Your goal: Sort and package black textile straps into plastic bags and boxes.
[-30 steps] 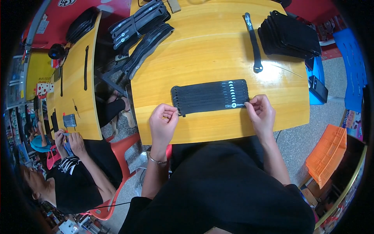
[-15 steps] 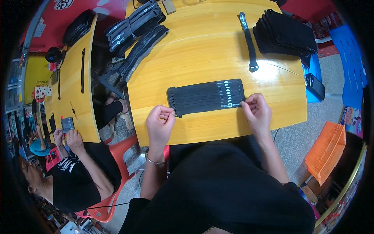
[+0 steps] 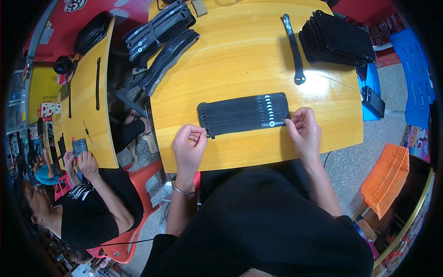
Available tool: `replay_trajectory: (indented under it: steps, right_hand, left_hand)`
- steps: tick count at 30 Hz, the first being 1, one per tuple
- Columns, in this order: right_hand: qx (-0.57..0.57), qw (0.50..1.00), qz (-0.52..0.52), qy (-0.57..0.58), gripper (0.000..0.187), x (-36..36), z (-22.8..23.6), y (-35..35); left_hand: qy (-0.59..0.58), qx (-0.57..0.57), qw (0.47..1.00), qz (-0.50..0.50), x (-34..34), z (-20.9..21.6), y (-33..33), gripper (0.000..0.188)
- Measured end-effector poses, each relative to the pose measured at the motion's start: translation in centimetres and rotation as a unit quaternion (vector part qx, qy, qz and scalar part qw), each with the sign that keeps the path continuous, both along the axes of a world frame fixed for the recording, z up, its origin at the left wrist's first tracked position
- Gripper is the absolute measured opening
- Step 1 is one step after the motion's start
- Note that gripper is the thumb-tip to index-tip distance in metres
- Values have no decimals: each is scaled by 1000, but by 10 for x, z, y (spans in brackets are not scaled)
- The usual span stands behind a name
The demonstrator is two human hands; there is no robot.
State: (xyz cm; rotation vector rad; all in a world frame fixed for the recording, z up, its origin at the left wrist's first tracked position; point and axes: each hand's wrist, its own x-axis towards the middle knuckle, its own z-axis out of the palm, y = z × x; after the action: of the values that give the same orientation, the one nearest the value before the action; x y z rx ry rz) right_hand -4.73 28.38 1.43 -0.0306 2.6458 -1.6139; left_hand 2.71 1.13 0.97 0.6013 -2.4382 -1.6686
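head view: both hands' fingers [image 3: 291,121] curled, pinching the black strap bundle [image 3: 243,114] ends.

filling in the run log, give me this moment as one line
left hand: at left end of strap row | right hand: pinching right end | row: flat on yellow table | single strap and black stack: behind

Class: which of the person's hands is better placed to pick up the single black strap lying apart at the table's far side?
Probably the right hand: the single strap lies far, on its side; the left hand sits farther away.
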Motion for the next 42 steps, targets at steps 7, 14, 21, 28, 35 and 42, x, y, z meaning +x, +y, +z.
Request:
replay_trajectory:
  steps: [7,14,21,28,35,42]
  right_hand:
    - [64,998,2,-7,29,-3,12,-3]
    - [207,938,146,238,36,23,18,-7]
    - [353,887,275,114,74,50,18,-24]
    - [292,924,144,202,32,20,15,21]
    - [324,901,46,284,27,-86,15,1]
    - [365,917,23,158,33,-131,0,-26]
  left_hand:
    - [47,-61,997,-7,2,1,3,7]
    - [95,-402,905,-99,13,29,19,35]
    - [13,-422,846,-325,7,22,45,70]
    - [7,-428,841,-330,8,28,47,77]
    - [114,-343,895,-261,4,37,47,58]
    - [160,-323,912,-195,3,45,48,39]
